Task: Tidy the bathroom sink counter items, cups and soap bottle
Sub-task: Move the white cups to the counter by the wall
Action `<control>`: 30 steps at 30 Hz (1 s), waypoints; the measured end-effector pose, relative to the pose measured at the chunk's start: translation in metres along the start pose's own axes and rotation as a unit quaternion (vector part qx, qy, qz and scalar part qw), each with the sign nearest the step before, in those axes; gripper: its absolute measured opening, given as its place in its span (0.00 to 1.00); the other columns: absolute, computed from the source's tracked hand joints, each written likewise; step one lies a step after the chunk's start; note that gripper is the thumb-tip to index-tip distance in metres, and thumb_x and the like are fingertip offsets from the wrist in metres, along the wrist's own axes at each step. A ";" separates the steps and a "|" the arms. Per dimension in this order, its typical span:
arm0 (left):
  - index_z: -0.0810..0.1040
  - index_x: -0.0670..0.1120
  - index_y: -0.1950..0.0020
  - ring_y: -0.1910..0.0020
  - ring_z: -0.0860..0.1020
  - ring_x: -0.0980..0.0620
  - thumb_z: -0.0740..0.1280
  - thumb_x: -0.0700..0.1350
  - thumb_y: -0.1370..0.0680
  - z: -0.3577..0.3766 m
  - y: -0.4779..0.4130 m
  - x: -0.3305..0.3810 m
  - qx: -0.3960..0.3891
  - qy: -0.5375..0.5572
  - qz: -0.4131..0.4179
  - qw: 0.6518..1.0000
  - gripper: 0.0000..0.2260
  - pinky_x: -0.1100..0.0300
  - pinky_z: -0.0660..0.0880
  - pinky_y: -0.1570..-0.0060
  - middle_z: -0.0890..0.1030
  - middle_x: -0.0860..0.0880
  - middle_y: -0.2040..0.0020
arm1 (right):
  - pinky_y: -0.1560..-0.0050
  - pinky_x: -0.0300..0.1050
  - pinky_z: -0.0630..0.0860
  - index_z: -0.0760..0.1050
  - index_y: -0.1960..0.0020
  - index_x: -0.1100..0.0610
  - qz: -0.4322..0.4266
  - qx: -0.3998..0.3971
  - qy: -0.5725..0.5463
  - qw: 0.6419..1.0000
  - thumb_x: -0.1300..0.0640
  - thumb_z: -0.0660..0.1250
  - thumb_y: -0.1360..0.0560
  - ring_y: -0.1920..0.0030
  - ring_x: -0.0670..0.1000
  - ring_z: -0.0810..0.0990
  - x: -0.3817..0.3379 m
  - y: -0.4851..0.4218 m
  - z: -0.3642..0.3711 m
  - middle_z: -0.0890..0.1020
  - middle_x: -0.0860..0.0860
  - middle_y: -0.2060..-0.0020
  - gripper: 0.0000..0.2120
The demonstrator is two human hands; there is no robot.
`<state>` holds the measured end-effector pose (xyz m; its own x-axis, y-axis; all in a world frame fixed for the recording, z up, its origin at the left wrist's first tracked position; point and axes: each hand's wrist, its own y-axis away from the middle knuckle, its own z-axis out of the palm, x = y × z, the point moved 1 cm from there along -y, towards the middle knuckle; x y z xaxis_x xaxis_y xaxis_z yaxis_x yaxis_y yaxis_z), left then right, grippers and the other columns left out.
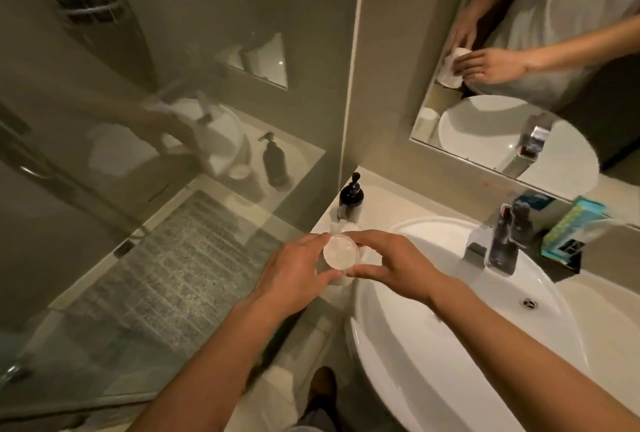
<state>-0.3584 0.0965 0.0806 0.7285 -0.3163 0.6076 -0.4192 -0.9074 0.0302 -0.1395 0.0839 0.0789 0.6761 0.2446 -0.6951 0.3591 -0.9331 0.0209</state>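
Observation:
A clear cup with a white cover (340, 252) is held between both hands over the counter's left end, beside the sink. My left hand (294, 270) grips its left side and my right hand (388, 267) pinches its right side with thumb and fingers. Just behind it another cup (348, 226) stands on the white counter (381, 203), mostly hidden. A black pump soap bottle (350, 195) stands upright in the counter's far left corner.
The white oval basin (450, 345) fills the right, with a chrome tap (498, 241) at its back. Teal and dark boxes (568, 227) lean against the wall under the mirror (519, 85). A glass shower screen (138, 154) borders the counter on the left.

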 end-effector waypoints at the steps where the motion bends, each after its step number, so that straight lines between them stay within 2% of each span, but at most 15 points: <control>1: 0.73 0.59 0.30 0.40 0.78 0.53 0.74 0.59 0.28 0.004 0.002 0.014 -0.006 0.003 0.017 1.000 0.27 0.53 0.76 0.43 0.79 0.57 0.35 | 0.38 0.44 0.75 0.74 0.30 0.42 0.012 0.019 0.000 1.000 0.40 0.73 0.27 0.39 0.41 0.78 0.000 0.019 -0.007 0.80 0.39 0.36 0.27; 5: 0.74 0.58 0.29 0.39 0.78 0.52 0.74 0.59 0.28 0.029 0.012 0.073 -0.042 0.017 0.091 0.995 0.28 0.50 0.75 0.40 0.80 0.56 0.35 | 0.40 0.36 0.73 0.73 0.31 0.38 0.057 0.090 -0.007 0.994 0.40 0.73 0.27 0.39 0.38 0.76 0.004 0.100 -0.033 0.79 0.34 0.37 0.26; 8: 0.73 0.59 0.29 0.38 0.77 0.55 0.74 0.59 0.27 0.052 0.022 0.119 -0.062 0.016 0.157 0.986 0.27 0.58 0.73 0.41 0.79 0.57 0.34 | 0.42 0.29 0.70 0.72 0.31 0.35 0.101 0.149 -0.018 0.984 0.41 0.74 0.28 0.38 0.35 0.75 0.010 0.165 -0.047 0.77 0.28 0.38 0.26; 10: 0.71 0.61 0.29 0.38 0.76 0.57 0.74 0.60 0.27 0.069 0.029 0.150 -0.077 0.013 0.196 0.978 0.27 0.63 0.69 0.42 0.79 0.58 0.33 | 0.40 0.32 0.70 0.72 0.31 0.35 0.134 0.184 -0.025 0.974 0.40 0.74 0.28 0.37 0.35 0.75 0.015 0.205 -0.052 0.77 0.29 0.38 0.27; 12: 0.72 0.61 0.29 0.37 0.76 0.55 0.73 0.60 0.26 0.087 0.034 0.178 -0.098 0.009 0.222 0.970 0.27 0.62 0.69 0.42 0.78 0.58 0.32 | 0.38 0.37 0.71 0.72 0.31 0.35 0.168 0.213 -0.031 0.962 0.39 0.74 0.29 0.37 0.36 0.75 0.021 0.242 -0.055 0.77 0.30 0.37 0.27; 15: 0.71 0.61 0.28 0.37 0.77 0.53 0.73 0.59 0.25 0.113 0.039 0.218 -0.134 0.004 0.256 0.957 0.26 0.59 0.72 0.42 0.78 0.58 0.33 | 0.41 0.36 0.71 0.71 0.32 0.31 0.219 0.252 -0.044 0.942 0.41 0.75 0.29 0.38 0.36 0.75 0.027 0.292 -0.061 0.76 0.27 0.39 0.27; 19: 0.71 0.59 0.26 0.34 0.76 0.50 0.73 0.61 0.26 0.147 0.040 0.260 -0.168 0.003 0.286 0.943 0.29 0.56 0.71 0.38 0.77 0.55 0.30 | 0.41 0.39 0.70 0.71 0.31 0.34 0.274 0.286 -0.051 0.917 0.40 0.75 0.30 0.38 0.39 0.75 0.033 0.341 -0.071 0.78 0.36 0.35 0.29; 23: 0.70 0.57 0.25 0.33 0.75 0.48 0.73 0.61 0.26 0.174 0.025 0.296 -0.193 0.001 0.312 0.930 0.31 0.52 0.72 0.37 0.77 0.52 0.29 | 0.40 0.40 0.70 0.72 0.30 0.38 0.309 0.315 -0.049 0.896 0.45 0.76 0.28 0.38 0.40 0.76 0.046 0.370 -0.086 0.79 0.37 0.36 0.28; 27: 0.72 0.55 0.27 0.35 0.76 0.47 0.74 0.58 0.26 0.199 -0.004 0.326 -0.206 0.008 0.344 0.916 0.29 0.56 0.70 0.42 0.79 0.51 0.31 | 0.37 0.40 0.72 0.72 0.30 0.38 0.333 0.344 -0.050 0.876 0.51 0.76 0.27 0.39 0.38 0.76 0.069 0.381 -0.106 0.79 0.36 0.38 0.28; 30: 0.72 0.54 0.27 0.35 0.76 0.48 0.74 0.57 0.25 0.217 -0.033 0.343 -0.217 0.009 0.358 0.908 0.28 0.55 0.72 0.41 0.79 0.51 0.32 | 0.37 0.42 0.72 0.73 0.31 0.38 0.346 0.357 -0.049 0.866 0.53 0.76 0.27 0.39 0.40 0.77 0.090 0.379 -0.125 0.80 0.37 0.40 0.27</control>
<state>0.0232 -0.0419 0.1161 0.1771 -0.7742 0.6077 -0.9591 -0.2743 -0.0700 0.1383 -0.2141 0.1140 0.4991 -0.4301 -0.7522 -0.6242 -0.7806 0.0322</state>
